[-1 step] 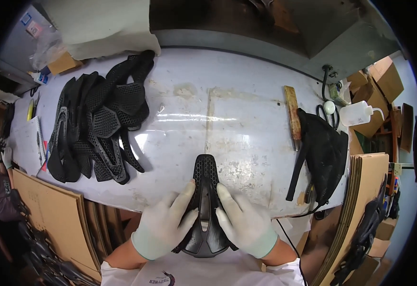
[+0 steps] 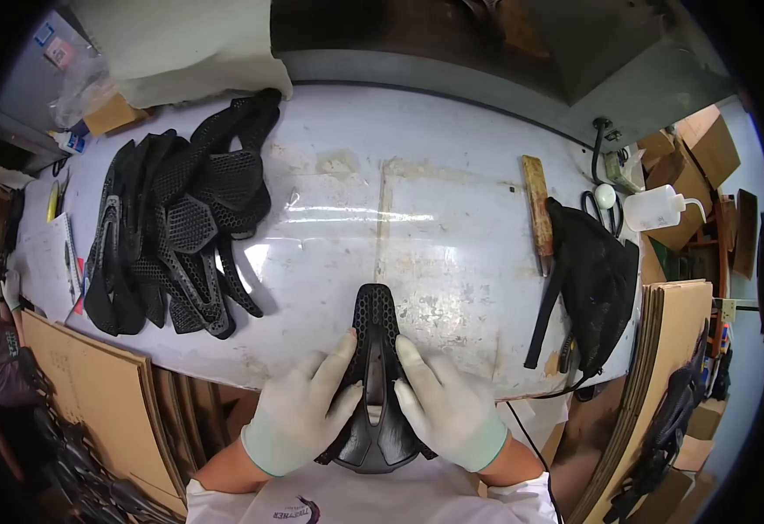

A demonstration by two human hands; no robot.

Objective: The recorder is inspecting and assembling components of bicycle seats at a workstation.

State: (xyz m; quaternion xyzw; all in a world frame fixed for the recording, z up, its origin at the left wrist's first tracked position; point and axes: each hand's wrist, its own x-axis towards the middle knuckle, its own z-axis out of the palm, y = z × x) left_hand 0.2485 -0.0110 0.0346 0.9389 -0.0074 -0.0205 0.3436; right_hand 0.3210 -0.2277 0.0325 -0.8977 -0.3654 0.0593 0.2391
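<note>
A black bicycle saddle (image 2: 376, 443) with a honeycomb-patterned nose and a long central slot lies at the table's near edge, its narrow nose pointing away from me and its wide rear close to my body. My left hand (image 2: 305, 403), in a whitish glove, grips its left side. On the opposite side my right hand (image 2: 447, 403), gloved alike, holds the right edge. Both thumbs press along the top near the slot; the other fingers are partly hidden at or under the edges. At the left of the table lies a pile of black honeycomb saddle pads (image 2: 194, 223).
To the right lie a wooden-handled tool (image 2: 535, 205) and a black cloth bag (image 2: 598, 284). A white squeeze bottle (image 2: 657, 209) stands beyond them. Cardboard sheets (image 2: 93, 384) lean below the table's left edge, more cardboard (image 2: 666, 341) at the right. Another person's gloved hand (image 2: 10, 288) shows far left.
The view has shifted very slightly. My hands hold the saddle in the same place as before.
</note>
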